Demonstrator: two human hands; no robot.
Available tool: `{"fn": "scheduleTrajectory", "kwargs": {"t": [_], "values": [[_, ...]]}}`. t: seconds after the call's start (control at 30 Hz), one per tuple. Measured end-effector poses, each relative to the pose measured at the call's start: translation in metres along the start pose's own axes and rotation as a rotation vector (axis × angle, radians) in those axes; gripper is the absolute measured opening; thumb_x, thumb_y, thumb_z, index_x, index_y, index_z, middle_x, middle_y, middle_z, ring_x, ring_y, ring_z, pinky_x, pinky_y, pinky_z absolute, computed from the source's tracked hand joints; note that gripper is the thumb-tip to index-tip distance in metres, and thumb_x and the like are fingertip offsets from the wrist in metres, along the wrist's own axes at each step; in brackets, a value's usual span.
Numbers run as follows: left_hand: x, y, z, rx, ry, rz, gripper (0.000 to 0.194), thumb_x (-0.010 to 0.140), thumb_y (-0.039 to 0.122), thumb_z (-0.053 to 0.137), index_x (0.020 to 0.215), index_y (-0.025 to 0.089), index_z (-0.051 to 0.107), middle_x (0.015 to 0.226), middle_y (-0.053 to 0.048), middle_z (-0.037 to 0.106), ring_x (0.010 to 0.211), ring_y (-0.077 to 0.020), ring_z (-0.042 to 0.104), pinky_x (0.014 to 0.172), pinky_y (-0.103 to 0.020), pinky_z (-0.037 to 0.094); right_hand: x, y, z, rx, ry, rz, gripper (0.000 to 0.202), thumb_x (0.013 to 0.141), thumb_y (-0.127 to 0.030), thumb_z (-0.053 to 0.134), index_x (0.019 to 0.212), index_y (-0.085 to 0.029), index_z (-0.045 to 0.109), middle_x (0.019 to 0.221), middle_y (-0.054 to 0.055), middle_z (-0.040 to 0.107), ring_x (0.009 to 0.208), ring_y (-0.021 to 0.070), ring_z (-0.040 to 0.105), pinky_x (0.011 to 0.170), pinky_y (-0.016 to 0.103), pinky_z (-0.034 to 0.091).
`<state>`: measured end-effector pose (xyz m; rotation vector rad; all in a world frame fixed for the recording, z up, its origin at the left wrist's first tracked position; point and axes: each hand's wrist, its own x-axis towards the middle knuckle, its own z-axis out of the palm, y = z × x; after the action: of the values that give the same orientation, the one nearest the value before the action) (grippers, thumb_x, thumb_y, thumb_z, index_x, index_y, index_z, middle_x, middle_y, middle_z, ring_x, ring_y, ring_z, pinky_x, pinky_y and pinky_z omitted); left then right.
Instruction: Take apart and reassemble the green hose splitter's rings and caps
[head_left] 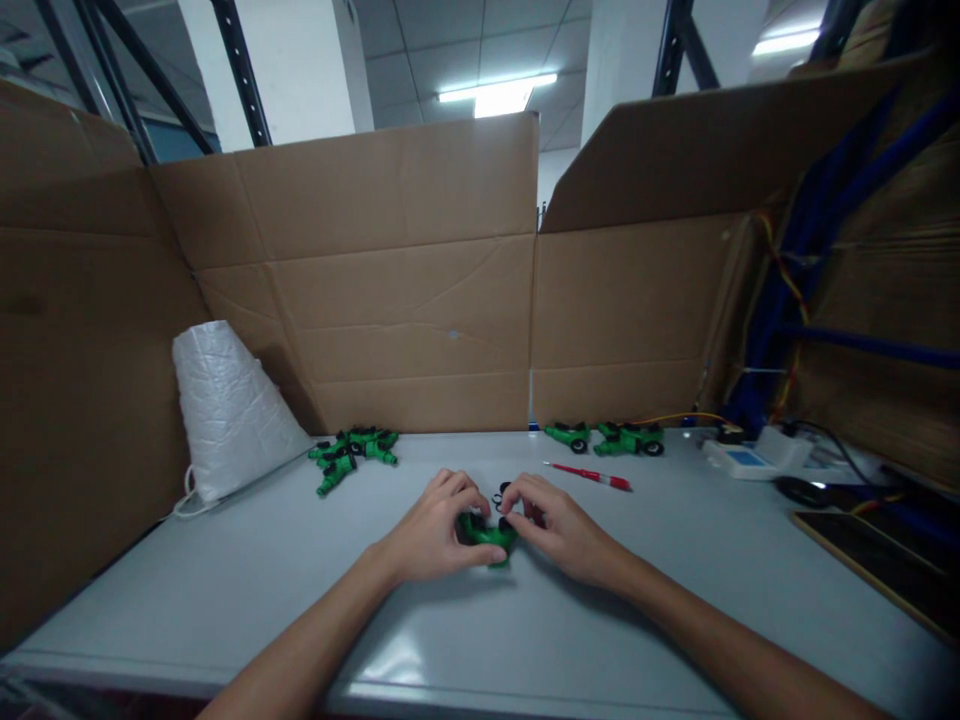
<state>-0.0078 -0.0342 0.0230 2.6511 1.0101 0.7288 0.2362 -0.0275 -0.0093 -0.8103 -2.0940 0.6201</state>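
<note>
Near the middle of the grey table, my left hand grips a small green toy part with black pieces, thumb in front and fingers behind. My right hand is at the part's right end, its thumb and index finger pinched together at a black piece there. Just behind the part, between both hands, lie small black pieces, partly hidden by my right fingers. A red screwdriver rests on the table behind my right hand.
Several green toy parts lie at the back left, beside a white padded bag. More green parts with black wheels are at the back right. A white power strip and cables are farther right. Cardboard walls surround the table.
</note>
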Motion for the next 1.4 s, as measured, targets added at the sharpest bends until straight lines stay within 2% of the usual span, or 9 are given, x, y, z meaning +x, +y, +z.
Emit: {"fn": "scheduleTrajectory", "kwargs": {"t": [0.2, 0.4, 1.03, 1.4], "values": [[0.0, -0.003, 0.005, -0.009, -0.002, 0.006, 0.055, 0.075, 0.063, 0.086, 0.107, 0.022, 0.069, 0.108, -0.007, 0.063, 0.108, -0.0278, 0.054, 0.097, -0.04, 0.045, -0.001, 0.002, 0.001, 0.035, 0.001, 0.05, 0.007, 0.1, -0.022, 0.06, 0.098, -0.021, 0.067, 0.095, 0.002, 0.063, 0.087, 0.0188, 0.055, 0.076, 0.031, 0.041], [-0.001, -0.005, 0.006, -0.016, 0.006, 0.002, 0.055, 0.074, 0.063, 0.087, 0.107, 0.022, 0.07, 0.108, -0.008, 0.063, 0.108, -0.0284, 0.054, 0.097, -0.041, 0.045, 0.0, 0.003, 0.002, 0.07, -0.008, 0.087, 0.008, 0.099, -0.023, 0.061, 0.1, -0.022, 0.068, 0.094, 0.002, 0.063, 0.085, 0.0191, 0.056, 0.074, 0.031, 0.041], [0.0, -0.005, 0.003, -0.01, -0.007, 0.001, 0.052, 0.077, 0.065, 0.084, 0.102, 0.022, 0.068, 0.107, -0.008, 0.064, 0.105, -0.0276, 0.055, 0.098, -0.041, 0.043, 0.002, 0.0, 0.002, 0.12, -0.008, 0.067, 0.008, 0.099, -0.021, 0.059, 0.1, -0.022, 0.067, 0.1, 0.004, 0.068, 0.096, 0.0223, 0.059, 0.086, 0.035, 0.045], [0.0, -0.007, 0.011, -0.015, -0.023, 0.016, 0.052, 0.077, 0.064, 0.084, 0.104, 0.022, 0.071, 0.106, -0.008, 0.065, 0.105, -0.0283, 0.055, 0.098, -0.042, 0.044, 0.003, 0.006, 0.008, 0.077, 0.009, 0.05, 0.008, 0.1, -0.023, 0.058, 0.099, -0.023, 0.066, 0.098, 0.004, 0.067, 0.095, 0.0228, 0.058, 0.085, 0.036, 0.046]]}}
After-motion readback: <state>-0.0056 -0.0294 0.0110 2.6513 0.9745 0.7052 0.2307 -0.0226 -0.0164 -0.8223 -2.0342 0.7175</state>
